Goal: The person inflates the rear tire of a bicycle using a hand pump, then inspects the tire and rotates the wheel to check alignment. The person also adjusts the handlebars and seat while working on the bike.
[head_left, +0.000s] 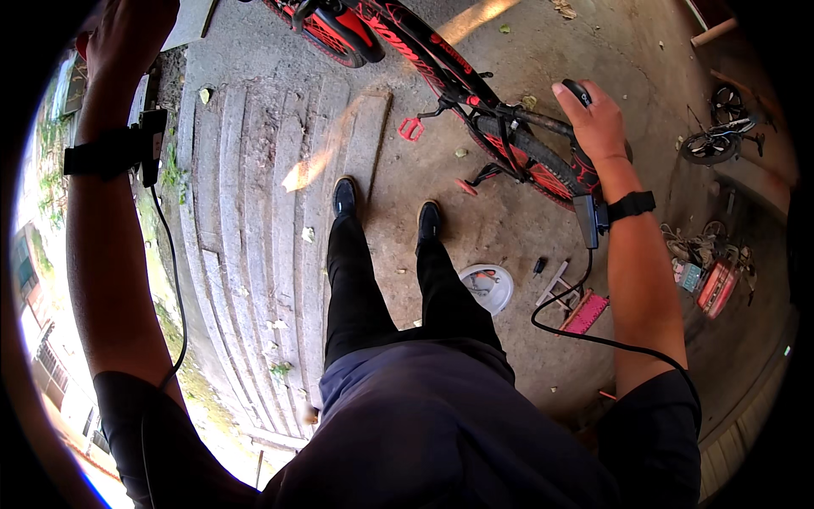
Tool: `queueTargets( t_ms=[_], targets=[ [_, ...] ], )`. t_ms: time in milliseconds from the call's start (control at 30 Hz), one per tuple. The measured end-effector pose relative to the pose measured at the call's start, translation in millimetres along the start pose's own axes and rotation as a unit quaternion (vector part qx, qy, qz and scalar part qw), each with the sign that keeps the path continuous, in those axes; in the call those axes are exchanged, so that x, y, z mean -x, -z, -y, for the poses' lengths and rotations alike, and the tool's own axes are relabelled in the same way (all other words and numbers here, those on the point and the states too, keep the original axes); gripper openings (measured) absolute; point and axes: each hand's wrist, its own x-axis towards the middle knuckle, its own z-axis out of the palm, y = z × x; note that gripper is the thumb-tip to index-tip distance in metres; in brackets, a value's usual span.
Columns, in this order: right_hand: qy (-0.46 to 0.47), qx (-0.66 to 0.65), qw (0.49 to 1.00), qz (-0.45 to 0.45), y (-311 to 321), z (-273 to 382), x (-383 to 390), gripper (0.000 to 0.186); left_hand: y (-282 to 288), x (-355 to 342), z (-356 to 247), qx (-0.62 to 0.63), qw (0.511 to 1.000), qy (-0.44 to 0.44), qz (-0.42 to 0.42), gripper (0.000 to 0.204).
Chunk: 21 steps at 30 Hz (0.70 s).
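Observation:
A black and red bicycle (424, 64) stands in front of me, its front end up at the left and its rear wheel (534, 161) at the right. My right hand (596, 121) lies over the black saddle (577, 92), thumb and fingers curled on it. At the upper left edge my left hand (131, 30) is closed, with a small red end (82, 44) showing beside it, like a handlebar grip; its fingers are mostly cut off by the view's rim. One red pedal (411, 129) sticks out toward my feet. Each wrist bears a strapped black device with a cable.
Near my right foot sits a white basin (487, 289) with tools in it. A small pink-topped stool (585, 313) lies beside it. Stone steps (254, 212) run along the left. Farther right are another bicycle (716, 140) and a red crate-like object (719, 287).

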Motion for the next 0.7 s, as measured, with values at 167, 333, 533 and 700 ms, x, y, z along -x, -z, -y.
queueTargets(
  t_ms=[167,333,533,700],
  targets=[
    [0.006,-0.011,1.000,0.012,-2.0,11.6,-4.8,0.061,11.1,3.1,8.9,-0.040,0.999,0.001,0.034,0.018],
    [0.014,-0.001,1.000,0.001,-6.2,12.7,-8.7,0.062,22.8,0.7,5.2,-0.043,0.997,0.025,0.066,0.019],
    [0.005,0.007,1.000,-0.010,-2.5,7.2,-3.8,0.063,13.4,-1.9,-22.8,-0.012,0.998,0.043,0.050,0.018],
    [0.010,-0.025,1.000,0.014,-5.0,16.4,-10.3,0.062,36.0,2.7,-24.4,-0.013,0.998,0.062,0.022,0.017]
  ],
)
